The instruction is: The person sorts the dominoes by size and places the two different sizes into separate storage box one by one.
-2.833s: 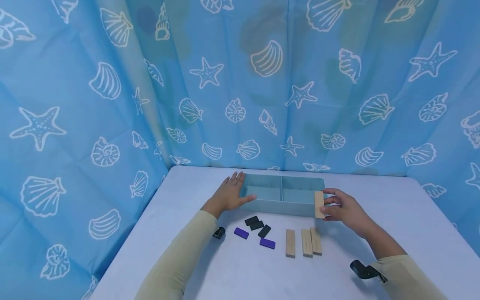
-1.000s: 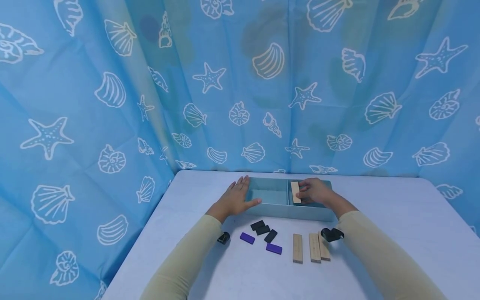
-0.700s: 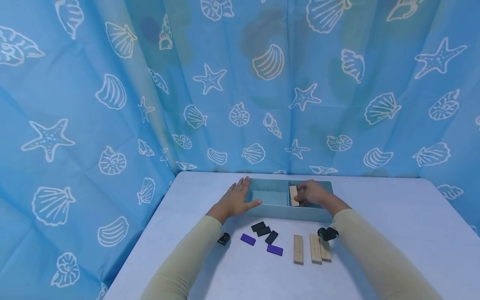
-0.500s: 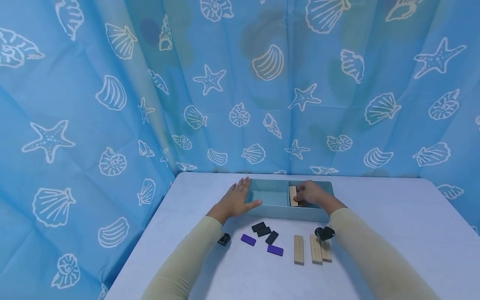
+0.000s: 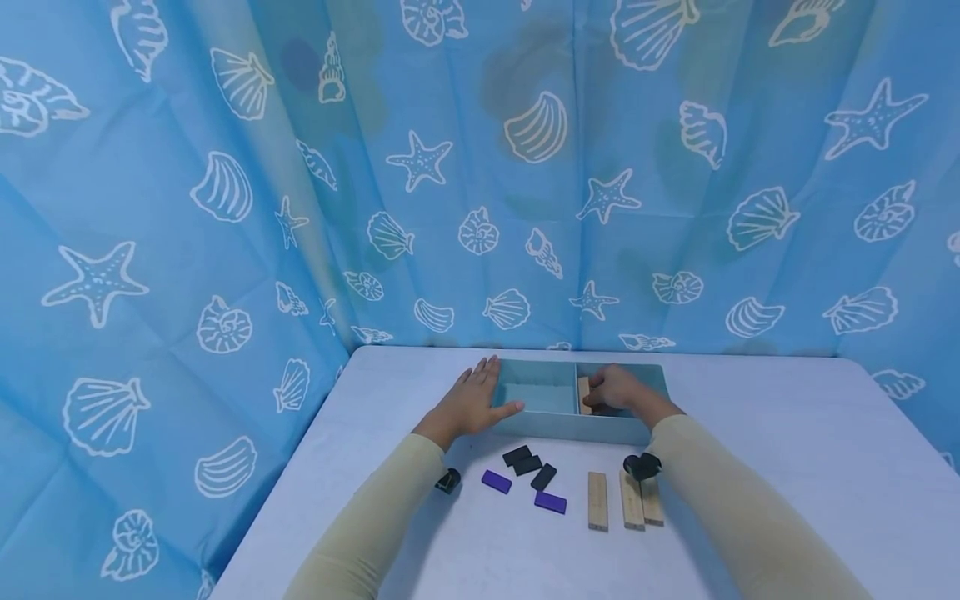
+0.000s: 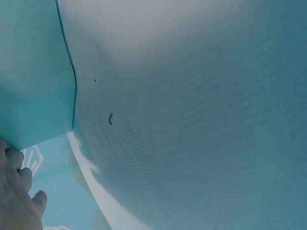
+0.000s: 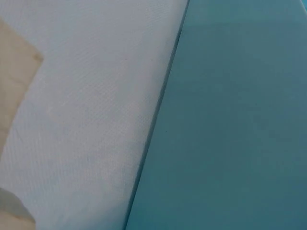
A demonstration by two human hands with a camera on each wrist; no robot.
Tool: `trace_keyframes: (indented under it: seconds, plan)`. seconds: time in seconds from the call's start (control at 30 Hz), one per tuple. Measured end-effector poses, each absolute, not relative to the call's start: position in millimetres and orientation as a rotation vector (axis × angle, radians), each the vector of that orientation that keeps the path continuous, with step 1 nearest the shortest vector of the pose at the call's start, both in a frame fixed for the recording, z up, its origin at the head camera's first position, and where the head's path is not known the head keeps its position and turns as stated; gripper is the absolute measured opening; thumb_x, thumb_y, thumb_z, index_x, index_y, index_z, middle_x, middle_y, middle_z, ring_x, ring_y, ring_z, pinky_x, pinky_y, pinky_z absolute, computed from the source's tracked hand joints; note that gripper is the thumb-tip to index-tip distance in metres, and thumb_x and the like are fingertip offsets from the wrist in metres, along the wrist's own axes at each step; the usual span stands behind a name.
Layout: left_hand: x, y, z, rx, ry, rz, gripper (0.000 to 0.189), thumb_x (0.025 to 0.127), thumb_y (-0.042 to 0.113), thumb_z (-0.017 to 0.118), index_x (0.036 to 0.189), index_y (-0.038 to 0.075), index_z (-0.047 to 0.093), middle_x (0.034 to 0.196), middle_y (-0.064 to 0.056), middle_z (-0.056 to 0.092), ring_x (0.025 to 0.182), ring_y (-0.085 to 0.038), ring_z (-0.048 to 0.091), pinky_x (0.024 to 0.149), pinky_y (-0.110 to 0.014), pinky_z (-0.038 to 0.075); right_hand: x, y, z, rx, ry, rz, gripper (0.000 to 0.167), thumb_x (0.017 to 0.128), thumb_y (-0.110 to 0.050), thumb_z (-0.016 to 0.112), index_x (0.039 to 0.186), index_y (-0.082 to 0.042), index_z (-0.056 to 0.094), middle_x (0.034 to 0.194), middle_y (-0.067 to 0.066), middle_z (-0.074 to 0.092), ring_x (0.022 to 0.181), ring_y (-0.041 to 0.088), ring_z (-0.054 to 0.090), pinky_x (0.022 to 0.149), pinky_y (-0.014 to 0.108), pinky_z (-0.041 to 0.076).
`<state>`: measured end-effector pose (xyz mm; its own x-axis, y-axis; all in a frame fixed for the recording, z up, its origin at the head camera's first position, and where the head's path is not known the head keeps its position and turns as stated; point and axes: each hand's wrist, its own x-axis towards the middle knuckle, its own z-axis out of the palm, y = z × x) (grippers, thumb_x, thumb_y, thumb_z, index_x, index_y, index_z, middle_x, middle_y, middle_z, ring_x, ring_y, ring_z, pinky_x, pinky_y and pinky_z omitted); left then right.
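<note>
A light blue-green box with two compartments stands toward the back of the table. My right hand reaches into its right compartment and holds a wooden block upright beside the divider; fingers cover part of the block. My left hand, fingers straight, rests against the box's left end with the thumb along the front rim. In the left wrist view, the fingers of the left hand show at the lower left beside the box wall. The right wrist view shows only the box's outer wall, not the right hand.
In front of the box lie several black tiles and two purple tiles. Three wooden blocks lie to their right, two side by side, partly under the right wrist's camera. A shell-patterned blue curtain hangs behind the white table.
My right hand has carried the wooden block from outside the box's right end into the right compartment, then lowered it beside the divider. The left hand has stayed on the box.
</note>
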<state>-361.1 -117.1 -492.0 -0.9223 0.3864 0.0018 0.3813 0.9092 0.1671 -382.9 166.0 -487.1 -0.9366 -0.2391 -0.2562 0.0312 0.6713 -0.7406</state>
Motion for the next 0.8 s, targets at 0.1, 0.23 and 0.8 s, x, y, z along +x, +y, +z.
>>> trace_keyframes:
  seconds: [0.1, 0.23, 0.8]
  plan:
    - [-362, -117, -492, 0.61, 3.038, 0.245, 0.099, 0.091, 0.072, 0.039, 0.156, 0.006, 0.005, 0.162, -0.009, 0.007, 0.147, -0.025, 0.005, 0.117, -0.044, 0.007, -383, 165, -486, -0.159, 2.574, -1.112, 0.029, 0.092, -0.007, 0.066, 0.114, 0.011, 0.061, 0.085, 0.008, 0.069, 0.079, 0.021, 0.069, 0.083, 0.044, 0.054]
    - [-362, -117, -490, 0.621, 3.044, 0.237, 0.099, 0.091, 0.072, 0.038, 0.156, 0.005, 0.005, 0.162, -0.009, 0.007, 0.147, -0.026, 0.006, 0.117, -0.044, 0.008, -383, 165, -485, -0.176, 2.612, -1.064, 0.037, 0.091, -0.009, 0.067, 0.118, 0.014, 0.059, 0.087, 0.009, 0.07, 0.083, 0.023, 0.069, 0.087, 0.047, 0.052]
    - [-364, -119, -497, 0.636, 3.058, 0.226, 0.099, 0.09, 0.074, 0.036, 0.156, 0.005, 0.008, 0.161, -0.009, 0.009, 0.147, -0.025, 0.006, 0.117, -0.044, 0.008, -387, 167, -495, -0.245, 2.704, -0.916, 0.027, 0.089, -0.014, 0.069, 0.107, 0.006, 0.067, 0.093, 0.012, 0.067, 0.085, 0.027, 0.062, 0.079, 0.046, 0.053]
